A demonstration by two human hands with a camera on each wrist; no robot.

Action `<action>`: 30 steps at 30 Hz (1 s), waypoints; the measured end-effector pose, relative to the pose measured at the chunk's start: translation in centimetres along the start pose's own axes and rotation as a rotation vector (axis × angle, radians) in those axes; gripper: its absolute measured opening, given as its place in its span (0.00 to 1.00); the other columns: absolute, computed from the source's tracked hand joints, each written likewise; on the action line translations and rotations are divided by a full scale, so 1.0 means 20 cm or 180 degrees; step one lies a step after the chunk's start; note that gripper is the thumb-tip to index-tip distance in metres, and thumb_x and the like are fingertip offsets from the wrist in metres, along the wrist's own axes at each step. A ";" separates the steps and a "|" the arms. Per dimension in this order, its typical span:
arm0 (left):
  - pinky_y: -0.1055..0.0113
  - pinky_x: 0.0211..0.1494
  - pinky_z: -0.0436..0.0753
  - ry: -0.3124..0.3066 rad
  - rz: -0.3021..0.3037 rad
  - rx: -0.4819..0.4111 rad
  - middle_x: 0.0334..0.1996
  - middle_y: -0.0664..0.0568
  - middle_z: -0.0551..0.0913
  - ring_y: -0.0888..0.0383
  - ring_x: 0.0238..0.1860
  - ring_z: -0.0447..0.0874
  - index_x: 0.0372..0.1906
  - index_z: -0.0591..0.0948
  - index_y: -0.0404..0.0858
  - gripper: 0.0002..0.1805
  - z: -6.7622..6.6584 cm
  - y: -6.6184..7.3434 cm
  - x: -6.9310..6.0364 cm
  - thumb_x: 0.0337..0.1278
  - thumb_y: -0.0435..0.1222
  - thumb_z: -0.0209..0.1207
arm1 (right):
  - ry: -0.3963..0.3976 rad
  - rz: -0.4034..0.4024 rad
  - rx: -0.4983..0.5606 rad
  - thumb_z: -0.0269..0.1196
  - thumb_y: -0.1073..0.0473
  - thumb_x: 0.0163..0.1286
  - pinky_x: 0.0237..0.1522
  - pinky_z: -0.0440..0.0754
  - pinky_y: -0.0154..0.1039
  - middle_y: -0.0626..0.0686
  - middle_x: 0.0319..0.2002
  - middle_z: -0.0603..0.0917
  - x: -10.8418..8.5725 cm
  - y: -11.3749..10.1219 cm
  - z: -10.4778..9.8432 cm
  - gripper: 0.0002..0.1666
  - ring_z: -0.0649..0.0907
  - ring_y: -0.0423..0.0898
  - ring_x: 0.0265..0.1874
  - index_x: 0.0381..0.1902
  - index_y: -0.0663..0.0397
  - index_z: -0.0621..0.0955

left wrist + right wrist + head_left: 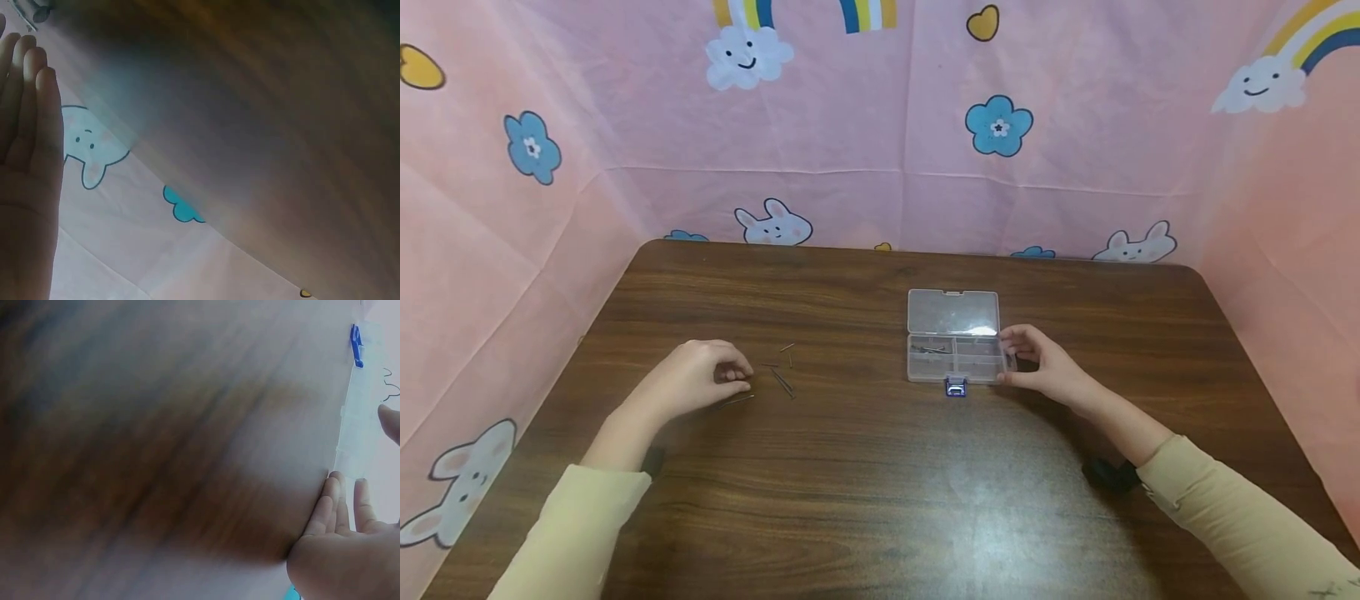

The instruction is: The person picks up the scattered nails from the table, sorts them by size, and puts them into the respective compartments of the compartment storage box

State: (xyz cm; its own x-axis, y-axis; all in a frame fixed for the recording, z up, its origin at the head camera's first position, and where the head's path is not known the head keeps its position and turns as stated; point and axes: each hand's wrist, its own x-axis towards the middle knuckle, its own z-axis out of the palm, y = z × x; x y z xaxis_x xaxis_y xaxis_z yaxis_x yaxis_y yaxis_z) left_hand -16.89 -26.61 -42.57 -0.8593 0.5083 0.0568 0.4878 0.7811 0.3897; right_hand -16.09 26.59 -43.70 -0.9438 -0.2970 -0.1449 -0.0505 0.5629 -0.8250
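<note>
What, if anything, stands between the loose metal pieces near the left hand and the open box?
Nothing visible but tabletop separates the loose metal pieces from the clear box. Its lid is tipped back and the right hand is at the opposite end, so probably only the side wall needs clearing.

I face pink cloth (865, 125) on three sides: ahead, left, right. Prints: smiling clouds (749, 58), rainbows (1322, 33), blue flowers (999, 127), yellow hearts (983, 23), white rabbits (778, 227). Creases (835, 172) run across and down the back. My table (865, 467) is dark brown, wood-grained, far corners rounded. Its far edge cuts off the low rabbits. Glare (992, 517) on the tabletop, near side, right of middle. Both wrist views: tabletop blurred, grain slanting, pale cloth beyond its edge in the left one.
</note>
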 end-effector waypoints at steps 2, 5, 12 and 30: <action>0.66 0.40 0.85 -0.0016 -0.0036 -0.0032 0.32 0.59 0.89 0.65 0.34 0.83 0.37 0.91 0.43 0.07 0.00 -0.01 -0.02 0.54 0.33 0.78 | -0.0001 -0.0004 -0.0005 0.73 0.63 0.69 0.78 0.66 0.66 0.69 0.67 0.75 0.00 0.00 0.00 0.37 0.74 0.65 0.68 0.70 0.65 0.69; 0.67 0.40 0.85 -0.0057 -0.0099 -0.0082 0.32 0.60 0.89 0.66 0.34 0.82 0.36 0.91 0.43 0.08 0.00 -0.01 -0.03 0.52 0.34 0.79 | -0.0004 -0.0001 0.0009 0.73 0.64 0.69 0.78 0.66 0.66 0.69 0.67 0.75 0.00 0.00 0.00 0.37 0.74 0.65 0.68 0.70 0.65 0.69; 0.68 0.39 0.84 -0.0158 -0.0172 -0.0180 0.32 0.60 0.89 0.66 0.33 0.81 0.36 0.91 0.44 0.10 0.00 -0.02 -0.06 0.49 0.34 0.81 | -0.0008 0.0042 0.0062 0.73 0.64 0.69 0.78 0.65 0.66 0.68 0.68 0.74 0.00 0.00 0.00 0.38 0.74 0.66 0.69 0.71 0.64 0.69; 0.72 0.33 0.81 -0.0361 -0.0301 -0.0379 0.28 0.59 0.88 0.66 0.28 0.78 0.31 0.91 0.42 0.06 0.00 -0.03 -0.05 0.55 0.27 0.73 | -0.0012 -0.0014 0.0068 0.72 0.66 0.68 0.78 0.65 0.66 0.69 0.67 0.74 0.00 0.01 0.00 0.36 0.74 0.66 0.68 0.70 0.65 0.69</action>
State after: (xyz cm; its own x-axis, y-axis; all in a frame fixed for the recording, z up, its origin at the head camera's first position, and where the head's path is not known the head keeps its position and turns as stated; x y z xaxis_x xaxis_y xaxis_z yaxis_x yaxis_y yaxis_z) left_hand -16.32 -27.57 -42.76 -0.8743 0.4777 -0.0867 0.3783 0.7823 0.4949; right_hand -16.11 26.67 -43.90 -0.9424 -0.3022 -0.1433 -0.0474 0.5450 -0.8371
